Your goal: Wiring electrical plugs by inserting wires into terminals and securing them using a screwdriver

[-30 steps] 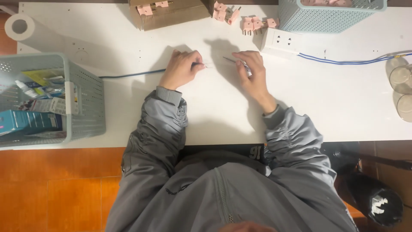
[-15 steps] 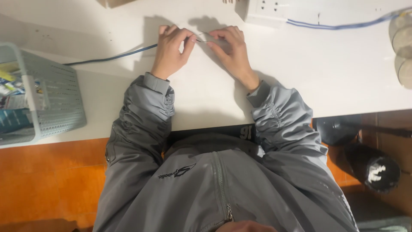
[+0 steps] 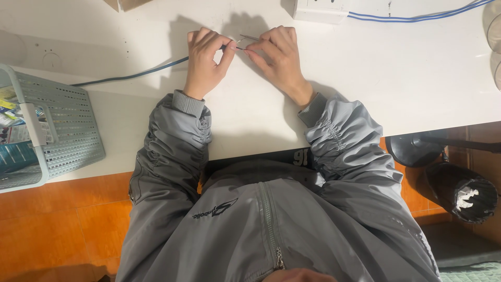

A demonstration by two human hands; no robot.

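Blue cable runs from left of frame across the white table to upper centre, where its end sits between both hands. Thin loose wires stick out of the end, fanned slightly up-right. Left hand pinches the cable end, thumb and forefinger pressed together on it, other fingers curled. Right hand pinches one of the fine wires at its fingertips, just beside the left thumb; hands nearly touching. Both wrists rest on the table, grey jacket sleeves bunched at the cuffs.

White power strip at top edge, just above the right hand, with blue-white cable pair running off to upper right. Pale green perforated basket at left edge, well apart from the hands, holding packets. Black bin on the floor, lower right.
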